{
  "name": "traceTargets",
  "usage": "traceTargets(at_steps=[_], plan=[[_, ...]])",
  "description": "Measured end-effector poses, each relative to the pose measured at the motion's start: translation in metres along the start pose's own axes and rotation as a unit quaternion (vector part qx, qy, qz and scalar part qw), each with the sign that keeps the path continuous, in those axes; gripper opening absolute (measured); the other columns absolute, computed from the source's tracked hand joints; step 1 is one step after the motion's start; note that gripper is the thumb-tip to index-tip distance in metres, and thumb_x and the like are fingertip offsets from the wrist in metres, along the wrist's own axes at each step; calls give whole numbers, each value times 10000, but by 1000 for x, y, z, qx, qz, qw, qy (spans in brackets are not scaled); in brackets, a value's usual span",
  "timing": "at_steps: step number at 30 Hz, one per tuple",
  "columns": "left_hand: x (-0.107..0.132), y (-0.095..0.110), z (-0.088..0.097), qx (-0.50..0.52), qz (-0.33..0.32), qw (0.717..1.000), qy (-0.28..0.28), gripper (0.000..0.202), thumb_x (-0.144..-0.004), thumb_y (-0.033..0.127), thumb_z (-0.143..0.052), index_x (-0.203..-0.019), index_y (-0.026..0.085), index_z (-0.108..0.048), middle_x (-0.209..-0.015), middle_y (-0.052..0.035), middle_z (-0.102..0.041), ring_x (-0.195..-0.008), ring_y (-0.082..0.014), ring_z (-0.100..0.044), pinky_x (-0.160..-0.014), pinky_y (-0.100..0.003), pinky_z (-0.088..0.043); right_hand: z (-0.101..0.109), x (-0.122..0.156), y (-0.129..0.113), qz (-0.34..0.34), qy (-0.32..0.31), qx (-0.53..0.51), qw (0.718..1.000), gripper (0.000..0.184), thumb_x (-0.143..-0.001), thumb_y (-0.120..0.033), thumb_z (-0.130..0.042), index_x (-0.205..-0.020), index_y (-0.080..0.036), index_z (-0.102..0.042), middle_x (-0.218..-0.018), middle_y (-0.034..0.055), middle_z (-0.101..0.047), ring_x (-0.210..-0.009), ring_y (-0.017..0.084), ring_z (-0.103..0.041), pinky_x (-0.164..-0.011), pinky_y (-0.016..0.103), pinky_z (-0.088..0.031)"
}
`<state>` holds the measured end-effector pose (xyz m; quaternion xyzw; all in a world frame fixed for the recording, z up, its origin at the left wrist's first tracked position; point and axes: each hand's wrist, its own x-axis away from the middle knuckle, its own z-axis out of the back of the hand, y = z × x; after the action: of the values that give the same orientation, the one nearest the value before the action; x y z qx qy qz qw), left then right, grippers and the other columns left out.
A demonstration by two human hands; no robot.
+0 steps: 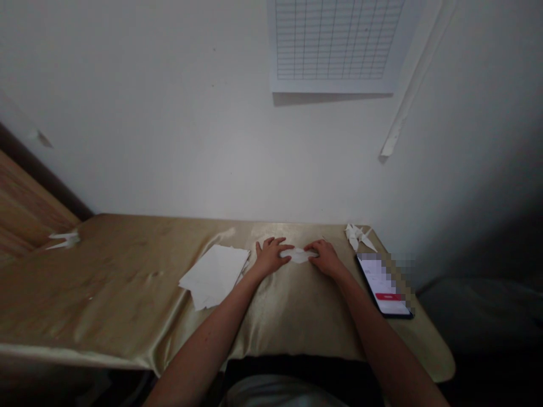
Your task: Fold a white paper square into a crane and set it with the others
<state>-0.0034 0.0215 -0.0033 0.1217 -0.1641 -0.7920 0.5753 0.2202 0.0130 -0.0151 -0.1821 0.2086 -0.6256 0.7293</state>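
Note:
A small piece of folded white paper [299,256] lies on the gold cloth in front of me, between my two hands. My left hand [271,254] grips its left end between thumb and index finger, the other fingers spread out. At the right end, my right hand [324,255] has thumb and fingertips on the paper, the other fingers curled. The paper's ends are partly hidden under my fingers. Just left of my left forearm lies a loose stack of white paper sheets [216,274].
A phone [384,285] with its screen lit lies right of my right forearm. Behind it, folded paper cranes [358,236] rest near the table's corner. Another folded white paper piece [64,239] is at the far left. The wall [190,141] bounds the table's back.

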Motion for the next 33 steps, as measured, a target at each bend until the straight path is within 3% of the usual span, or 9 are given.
traceTargets(at_steps=[13,19,26,33], plan=[[3,-1,-11,-1,-20,998,55,375,-874,508,-696,-1239,424,-688,-1510,14,-539,-1453,-355,-335,-1151,-770,-78,-11,3,-3,28,-13,57,998,485,-869,-107,-544,-1320,-244,-659,-1296,97,-601,-1234,247,-472,-1100,380,-282],[1,0,-13,25,-26,996,81,300,-853,429,-747,-1147,376,-734,-1436,-12,-596,-1408,-339,-377,-1151,-737,-127,-12,6,-4,47,3,58,997,493,-867,-91,-530,-1322,-229,-659,-1245,110,-613,-1201,247,-493,-1081,368,-309],[0,0,-16,55,-55,990,120,313,-814,339,-789,-1122,347,-731,-1410,-10,-607,-1371,-306,-405,-1164,-652,-172,-14,-1,-1,69,49,30,996,282,-954,-235,-541,-1168,-237,-726,-1139,90,-674,-1122,234,-554,-1026,369,-355],[2,4,-12,69,-90,982,152,299,-808,276,-792,-1092,338,-723,-1393,-3,-621,-1364,-307,-414,-1168,-651,-167,-11,-1,-2,103,100,-15,990,171,-893,-245,-641,-1026,-218,-744,-987,60,-723,-997,217,-595,-976,365,-372]])
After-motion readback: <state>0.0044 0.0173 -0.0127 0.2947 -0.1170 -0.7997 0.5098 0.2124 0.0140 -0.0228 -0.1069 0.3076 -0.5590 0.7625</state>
